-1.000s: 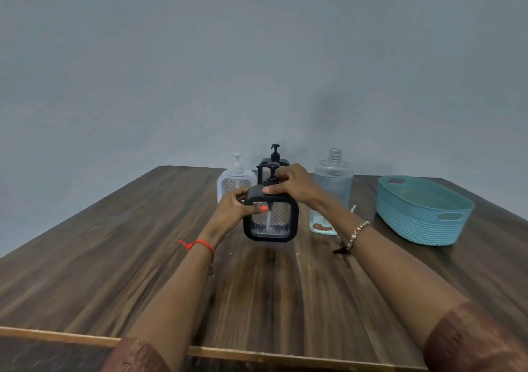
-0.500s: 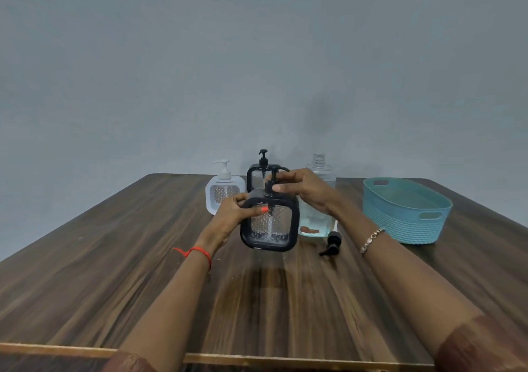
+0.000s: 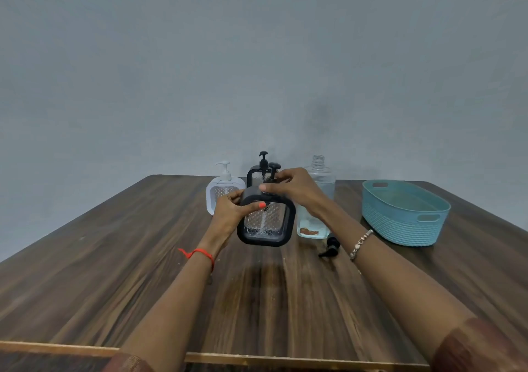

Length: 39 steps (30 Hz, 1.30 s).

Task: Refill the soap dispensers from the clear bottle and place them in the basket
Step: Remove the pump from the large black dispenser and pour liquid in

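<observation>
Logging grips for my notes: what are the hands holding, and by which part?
Both hold the front black dispenser: the left hand grips its upper corner, the right hand grips the base of its pump.

One wide-angle camera, worn on the person's head, looked forward and slightly down across a wooden table (image 3: 85, 271) toward a plain grey wall (image 3: 257, 71) at twelve o'clock. The table's near edge ran along the bottom of the view, close by; a blue basket (image 3: 400, 228) sat farther off at two o'clock.
</observation>
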{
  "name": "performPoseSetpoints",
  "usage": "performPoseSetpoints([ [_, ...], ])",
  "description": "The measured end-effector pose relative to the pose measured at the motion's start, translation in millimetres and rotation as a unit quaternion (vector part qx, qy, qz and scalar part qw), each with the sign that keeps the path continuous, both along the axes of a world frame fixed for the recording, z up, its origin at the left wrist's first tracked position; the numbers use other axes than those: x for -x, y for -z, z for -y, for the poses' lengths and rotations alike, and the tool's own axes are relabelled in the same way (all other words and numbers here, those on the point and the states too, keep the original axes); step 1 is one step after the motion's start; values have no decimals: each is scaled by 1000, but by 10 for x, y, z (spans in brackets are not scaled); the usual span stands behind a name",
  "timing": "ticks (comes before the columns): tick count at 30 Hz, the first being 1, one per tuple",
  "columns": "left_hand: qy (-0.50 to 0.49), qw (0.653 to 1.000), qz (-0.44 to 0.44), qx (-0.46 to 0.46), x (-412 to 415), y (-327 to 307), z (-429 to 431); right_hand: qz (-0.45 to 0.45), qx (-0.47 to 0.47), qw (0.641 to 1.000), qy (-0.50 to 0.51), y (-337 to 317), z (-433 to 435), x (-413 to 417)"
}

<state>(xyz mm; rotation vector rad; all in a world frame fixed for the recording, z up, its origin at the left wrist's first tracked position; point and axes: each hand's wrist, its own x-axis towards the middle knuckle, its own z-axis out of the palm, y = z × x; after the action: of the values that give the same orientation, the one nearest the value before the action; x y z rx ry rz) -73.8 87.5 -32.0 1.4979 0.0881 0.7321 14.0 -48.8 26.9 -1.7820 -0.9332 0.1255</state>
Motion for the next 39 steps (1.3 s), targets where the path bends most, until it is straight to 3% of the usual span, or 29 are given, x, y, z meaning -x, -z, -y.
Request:
performPoseSetpoints([
  [2,0,1000,6,3,5,8,12,15,7,1000,23,11,-32,4],
  [5,-2,1000,11,11,14,23,17,-79,-27,996,-8,-58,-21,14],
  [7,-7,1000,11,16,26,25,15,-92,-30,995,-33,-75,-9,18],
  [12,-5,999,19,30,33,3,34,38,45,997,39,-10,-71,101],
  [14,-3,999,19,28,38,-3,50,45,35,997,43,-30,-81,102],
  [20,-2,999,13,32,80,-1,22,-103,-35,993,-53,-220,10,146],
  [27,-39,998,2,56,116,83,-87,-99,-236,967,17,-316,169,24],
  [30,-63,996,3,58,126,125,-135,-58,-276,958,42,-285,278,-12],
  [32,-81,995,9,64,124,139,-154,-3,-248,968,47,-183,361,2],
  [35,-107,991,20,82,104,138,-176,174,-110,978,17,159,456,42],
  [39,-130,987,18,89,45,125,-178,316,83,941,-82,760,495,10],
])
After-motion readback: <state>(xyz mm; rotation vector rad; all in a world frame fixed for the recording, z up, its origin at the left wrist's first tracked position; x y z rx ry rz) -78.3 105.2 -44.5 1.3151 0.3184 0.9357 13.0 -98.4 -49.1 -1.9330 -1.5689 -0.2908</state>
